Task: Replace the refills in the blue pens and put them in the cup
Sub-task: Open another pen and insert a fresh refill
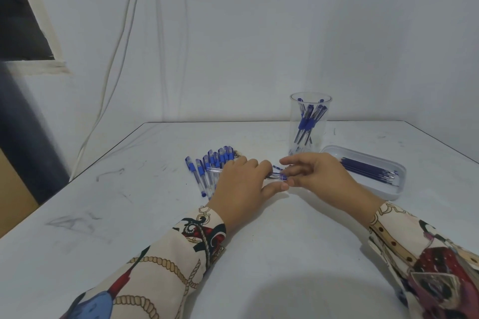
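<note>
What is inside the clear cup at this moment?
The clear cup holds several blue pens, standing tilted, tips down. Its bottom is partly hidden behind the right hand, so the exact count is unclear.

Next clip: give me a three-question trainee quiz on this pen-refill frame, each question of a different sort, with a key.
1. True or false: the cup already holds pens.
2. Where do the spare refills lie?
A. in the tray
B. in the cup
C. loose on the table
3. Fill in: the left hand and the right hand both hold one ____.

Key: 1 true; 2 A; 3 pen.
</note>
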Demonstrator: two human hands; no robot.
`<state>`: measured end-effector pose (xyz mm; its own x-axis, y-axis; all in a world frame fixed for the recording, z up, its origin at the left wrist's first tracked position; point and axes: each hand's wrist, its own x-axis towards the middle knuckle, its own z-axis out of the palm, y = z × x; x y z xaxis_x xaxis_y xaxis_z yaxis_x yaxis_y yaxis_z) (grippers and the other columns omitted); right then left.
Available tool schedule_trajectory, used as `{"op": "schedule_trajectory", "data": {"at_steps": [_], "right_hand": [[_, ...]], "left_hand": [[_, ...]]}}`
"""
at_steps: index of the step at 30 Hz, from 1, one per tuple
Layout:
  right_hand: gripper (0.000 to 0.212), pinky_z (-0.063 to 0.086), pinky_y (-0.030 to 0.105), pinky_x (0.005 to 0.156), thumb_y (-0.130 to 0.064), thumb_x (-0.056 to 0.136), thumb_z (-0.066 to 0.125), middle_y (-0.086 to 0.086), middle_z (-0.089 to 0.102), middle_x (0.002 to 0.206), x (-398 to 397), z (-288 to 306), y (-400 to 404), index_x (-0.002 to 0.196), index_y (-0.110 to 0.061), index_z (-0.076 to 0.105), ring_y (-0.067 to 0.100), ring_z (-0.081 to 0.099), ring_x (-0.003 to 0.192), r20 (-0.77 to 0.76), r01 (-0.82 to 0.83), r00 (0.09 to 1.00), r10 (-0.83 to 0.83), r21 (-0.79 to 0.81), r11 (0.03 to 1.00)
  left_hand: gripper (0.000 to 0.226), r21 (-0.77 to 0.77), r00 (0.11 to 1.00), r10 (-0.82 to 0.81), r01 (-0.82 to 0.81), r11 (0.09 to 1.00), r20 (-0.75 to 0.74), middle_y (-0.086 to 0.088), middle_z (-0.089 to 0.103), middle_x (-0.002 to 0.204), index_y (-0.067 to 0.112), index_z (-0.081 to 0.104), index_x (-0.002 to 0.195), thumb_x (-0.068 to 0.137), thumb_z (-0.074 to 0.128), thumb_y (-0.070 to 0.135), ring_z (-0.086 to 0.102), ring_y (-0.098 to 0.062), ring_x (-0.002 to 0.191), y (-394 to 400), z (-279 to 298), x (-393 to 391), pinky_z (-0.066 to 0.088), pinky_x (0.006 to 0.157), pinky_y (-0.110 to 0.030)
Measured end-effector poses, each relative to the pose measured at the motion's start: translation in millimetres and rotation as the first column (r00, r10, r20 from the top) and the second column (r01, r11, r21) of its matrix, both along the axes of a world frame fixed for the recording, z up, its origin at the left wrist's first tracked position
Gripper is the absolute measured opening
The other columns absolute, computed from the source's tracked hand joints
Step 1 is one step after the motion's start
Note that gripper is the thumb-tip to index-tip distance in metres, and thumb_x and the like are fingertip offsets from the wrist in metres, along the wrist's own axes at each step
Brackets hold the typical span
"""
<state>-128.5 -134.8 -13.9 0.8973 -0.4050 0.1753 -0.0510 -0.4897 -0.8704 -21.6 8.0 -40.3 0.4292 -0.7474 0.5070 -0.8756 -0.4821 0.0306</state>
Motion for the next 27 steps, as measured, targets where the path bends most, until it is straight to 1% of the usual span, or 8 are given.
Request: {"op": "schedule_trajectory", "data": {"at_steps": [4,9,12,16,18,21,24,27], "right_hand": [[0.035,0.049,0.007,0.072,0.000,0.076,0.073,-0.007,0.073,0.086,1.0,-0.4,-0.4,0.103,-0.022,0.068,-0.003,0.067,0.080,-0.014,0.016,1.000,-0.016,-0.006,1.000],[0.023,0.050,0.014,0.079,-0.006,0.076,0.075,-0.007,0.074,0.081,-1.8,0.7,-0.1,0.089,-0.025,0.071,0.002,0.069,0.079,-0.012,0.019,1.000,-0.019,-0.003,1.000],[0.024,0.049,0.009,0.075,-0.004,0.077,0.074,-0.008,0.074,0.078,-1.6,1.5,1.5,0.085,-0.027,0.071,0.004,0.070,0.078,-0.012,0.012,1.000,-0.012,-0.001,1.000],[0.022,0.047,0.005,0.068,-0.005,0.077,0.073,-0.008,0.074,0.075,-2.4,3.1,4.0,0.084,-0.026,0.072,0.005,0.070,0.074,-0.023,0.005,1.000,-0.005,-0.002,1.000],[0.018,0.046,0.006,0.068,-0.008,0.079,0.072,-0.006,0.074,0.075,-2.8,3.0,4.9,0.086,-0.025,0.072,0.005,0.070,0.074,-0.032,0.002,0.999,-0.002,0.006,1.000],[0.009,0.042,0.007,0.061,-0.018,0.083,0.070,-0.004,0.073,0.071,-2.0,2.5,7.0,0.087,-0.025,0.073,0.003,0.068,0.072,-0.040,-0.003,0.999,0.003,-0.002,1.000],[0.007,0.045,0.012,0.057,-0.018,0.082,0.071,0.000,0.074,0.072,-0.7,3.5,7.5,0.088,-0.022,0.072,0.005,0.068,0.070,-0.007,0.017,1.000,-0.017,0.072,0.997],[0.009,0.047,0.013,0.054,-0.011,0.082,0.071,0.002,0.074,0.074,-0.7,5.1,4.6,0.091,-0.013,0.072,0.008,0.069,0.068,0.058,0.054,0.996,-0.066,0.183,0.982]], "left_hand": [[0.063,-0.017,0.997,0.068,-0.067,0.998,0.031,0.007,0.053,0.071,0.023,0.045,0.074,0.073,0.020,0.080,0.043,-0.016,0.075,-1.4,1.5,-0.9,0.033,0.076,-0.034],[0.058,-0.083,0.993,0.089,-0.083,0.993,0.075,0.007,0.048,0.061,0.021,0.042,0.066,0.079,0.023,0.074,0.041,-0.018,0.067,-3.8,-2.6,1.4,0.034,0.072,-0.036],[0.052,-0.054,0.991,0.101,-0.096,0.994,0.092,0.006,0.045,0.060,0.020,0.042,0.067,0.080,0.025,0.067,0.041,-0.019,0.066,-3.8,-4.0,1.8,0.032,0.072,-0.036],[0.047,-0.023,0.989,0.117,-0.116,0.993,0.092,0.005,0.048,0.063,0.020,0.044,0.072,0.085,0.028,0.062,0.043,-0.019,0.068,-4.1,-5.3,2.5,0.030,0.073,-0.036],[0.049,-0.033,0.987,0.117,-0.115,0.993,0.110,0.005,0.048,0.063,0.020,0.044,0.071,0.085,0.025,0.063,0.043,-0.019,0.067,-4.9,-5.1,2.7,0.030,0.071,-0.036],[0.059,-0.060,0.988,0.095,-0.088,0.994,0.124,0.003,0.051,0.066,0.018,0.048,0.073,0.084,0.017,0.067,0.041,-0.019,0.067,-7.4,-4.9,6.5,0.030,0.066,-0.035],[0.060,-0.100,0.988,0.041,-0.026,0.995,0.147,0.001,0.053,0.067,0.015,0.055,0.077,0.086,0.019,0.062,0.044,-0.020,0.064,-10.1,-5.1,14.6,0.029,0.059,-0.031],[0.046,-0.138,0.985,-0.050,0.074,0.988,0.166,-0.002,0.055,0.070,0.012,0.060,0.084,0.092,0.028,0.044,0.048,-0.022,0.064,-11.5,-5.5,19.4,0.036,0.054,-0.033]]}}
